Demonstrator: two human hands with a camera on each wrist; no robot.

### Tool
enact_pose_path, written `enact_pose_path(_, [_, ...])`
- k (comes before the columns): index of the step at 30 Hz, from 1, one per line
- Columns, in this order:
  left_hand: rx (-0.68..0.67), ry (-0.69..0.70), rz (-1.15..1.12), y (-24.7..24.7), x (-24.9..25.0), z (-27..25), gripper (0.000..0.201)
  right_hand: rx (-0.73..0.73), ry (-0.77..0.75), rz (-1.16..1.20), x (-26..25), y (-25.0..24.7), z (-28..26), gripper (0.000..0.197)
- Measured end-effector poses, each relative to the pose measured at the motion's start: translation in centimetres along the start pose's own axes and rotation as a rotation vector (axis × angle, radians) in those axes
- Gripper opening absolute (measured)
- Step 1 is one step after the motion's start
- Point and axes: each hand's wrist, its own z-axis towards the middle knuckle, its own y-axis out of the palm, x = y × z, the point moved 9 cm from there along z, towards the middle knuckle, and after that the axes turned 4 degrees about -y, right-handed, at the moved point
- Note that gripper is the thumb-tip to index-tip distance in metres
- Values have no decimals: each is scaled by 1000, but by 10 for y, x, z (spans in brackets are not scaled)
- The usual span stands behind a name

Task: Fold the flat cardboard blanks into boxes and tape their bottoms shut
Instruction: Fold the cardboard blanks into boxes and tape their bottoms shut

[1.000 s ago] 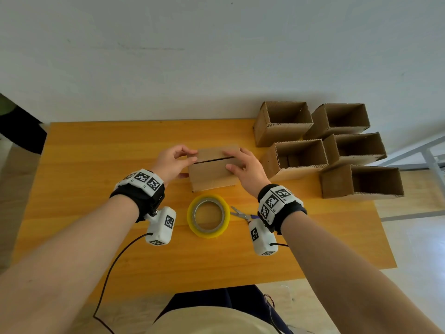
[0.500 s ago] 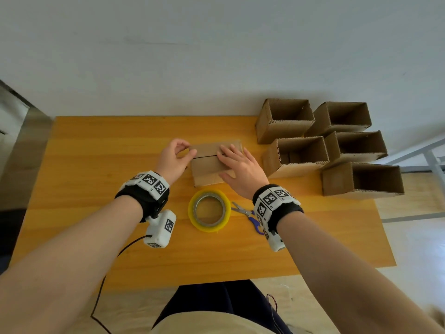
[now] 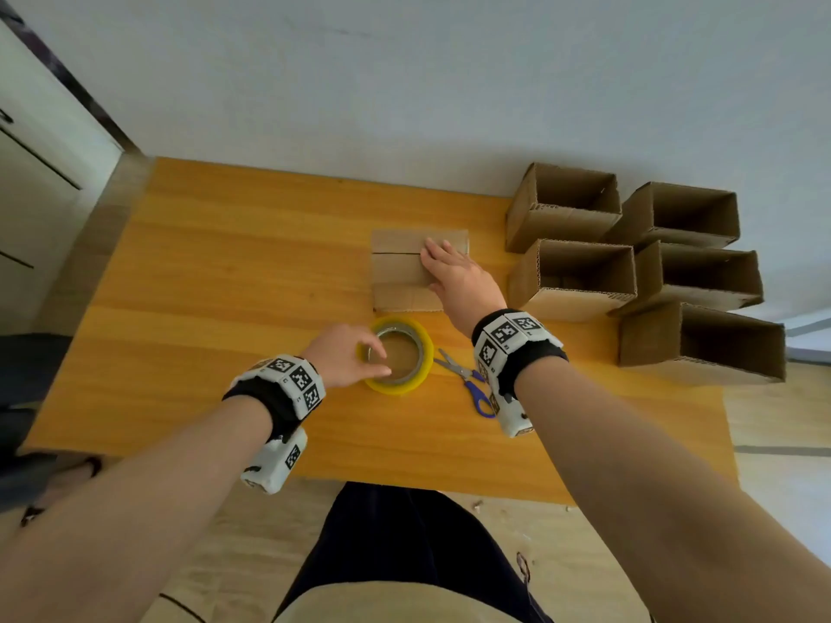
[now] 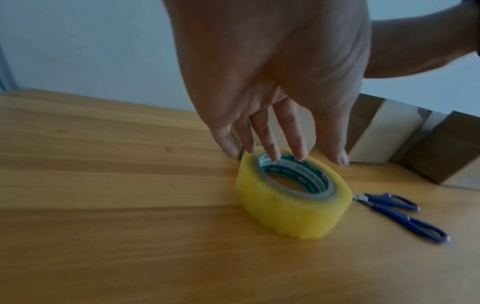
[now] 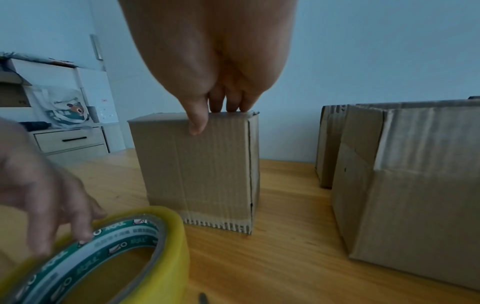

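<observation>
Far left of table (image 3: 189,272): bare wood, nothing to handle.

Left hand (image 3: 344,355) over the tape roll (image 3: 398,359), fingers straight and spread, two fingertips (image 4: 275,156) touching the roll's inner core at the top rim; thumb outside the roll, not closed. No grip formed — roll lying flat on the table, just in front of the box.

Centre: box (image 3: 413,272) standing on the table with folded bottom flaps facing up, seam between flaps visible and untaped. Right hand (image 3: 458,281) laid flat on top of the flaps, fingers together and extended, thumb hanging down the near wall; pressing, not pinching. Flaps held shut by this pressure alone.

Scissors (image 3: 467,382) flat on the table just right of the roll, partly under the right wrist, untouched.

Right: five finished boxes (image 3: 562,209) clustered at the table edge, lying on their sides with open mouths showing.

Step in hand, as judged: flaps folded, taping about to start. Next move calls for closing the left fingers round the roll, lifting it, finding the free tape end — not visible in any view — and drawing a strip along the seam while keeping right-hand pressure on the flaps. Likely risk: flaps springing open if pressure eases.
</observation>
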Motion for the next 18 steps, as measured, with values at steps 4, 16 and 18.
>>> enact_pose_path(4, [-143, 26, 240, 32, 1, -1, 55, 1, -8, 15, 1, 1, -1, 55])
enact_pose_path(16, [-57, 112, 444, 38, 7, -7, 33, -15, -12, 14, 4, 5, 2, 54])
enact_pose_path(18, [-55, 119, 431, 33, 6, -11, 33, -26, -9, 6, 4, 5, 2, 54])
